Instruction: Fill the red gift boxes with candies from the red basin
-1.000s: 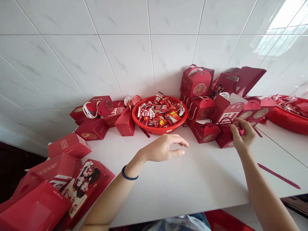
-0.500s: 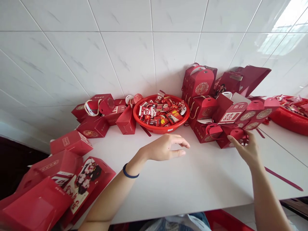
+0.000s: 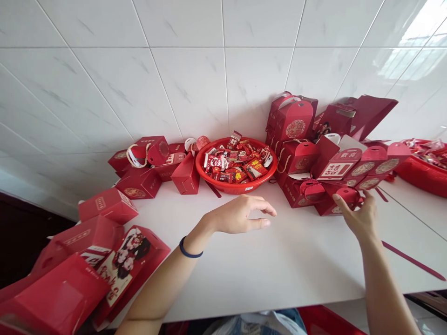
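Observation:
My left hand [image 3: 240, 214] hovers over the white table in front of the candy basket. Its fingers are loosely curved and apart, with nothing in them. My right hand [image 3: 359, 214] is at the near end of a small red gift box [image 3: 327, 204] in the right-hand group. The thumb and fingers are spread about the box's rounded end flap; I see no firm grip, and part of the box is hidden behind the hand. A red plastic basket [image 3: 237, 188] full of wrapped candies [image 3: 240, 163] stands against the wall.
Stacked red boxes [image 3: 300, 118] stand at the right back. More red boxes [image 3: 139, 184] lie at the left, with larger ones [image 3: 59, 293] near the front. A second red basket [image 3: 424, 172] sits far right. A dark red strip [image 3: 414, 260] lies on the table [image 3: 279, 274].
The view has shifted slightly, so the boxes and basket appear a little further right. My right hand stays at the same small box, and my left hand keeps its pose.

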The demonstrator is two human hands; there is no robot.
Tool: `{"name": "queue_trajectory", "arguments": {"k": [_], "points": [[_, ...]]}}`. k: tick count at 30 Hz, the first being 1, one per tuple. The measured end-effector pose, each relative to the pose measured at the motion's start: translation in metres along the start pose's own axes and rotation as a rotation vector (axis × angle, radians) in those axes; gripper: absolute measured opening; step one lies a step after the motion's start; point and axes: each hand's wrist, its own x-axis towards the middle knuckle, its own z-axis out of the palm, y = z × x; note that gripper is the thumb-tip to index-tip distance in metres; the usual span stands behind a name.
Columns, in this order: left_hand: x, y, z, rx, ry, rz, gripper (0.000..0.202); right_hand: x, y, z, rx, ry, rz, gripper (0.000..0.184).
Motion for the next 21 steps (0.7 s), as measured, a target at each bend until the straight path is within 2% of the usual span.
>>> {"name": "queue_trajectory", "arguments": {"k": [2,7,10,12,14,18,19,21], "points": [[0.000,-0.001,0.000,0.005,0.003,-0.001,0.019,0.000,-0.002,0.001,-0.012,-0.015,0.066,0.118],[-0.001,-0.005,-0.003,0.023,0.032,-0.008,0.020,0.005,0.000,0.007,0.057,-0.093,0.031,0.106],[-0.005,-0.007,-0.009,0.039,0.101,-0.004,0.020,0.002,-0.001,0.008,0.035,-0.053,0.028,0.107],[-0.008,-0.007,-0.015,0.042,0.167,-0.006,0.020,-0.003,-0.006,0.004,0.020,0.036,-0.003,0.107],[-0.013,-0.007,-0.022,0.037,0.239,-0.012,0.020,-0.008,-0.015,-0.002,0.039,0.167,-0.089,0.097],[-0.018,-0.009,-0.039,0.010,0.419,0.007,0.021,-0.017,-0.043,-0.011,0.229,0.430,-0.381,0.059],[-0.018,-0.010,-0.045,0.008,0.470,0.009,0.022,-0.020,-0.051,-0.012,0.301,0.459,-0.444,0.052],[-0.019,-0.015,-0.064,0.023,0.591,-0.015,0.024,-0.028,-0.069,-0.011,0.435,0.434,-0.517,0.041]]}}
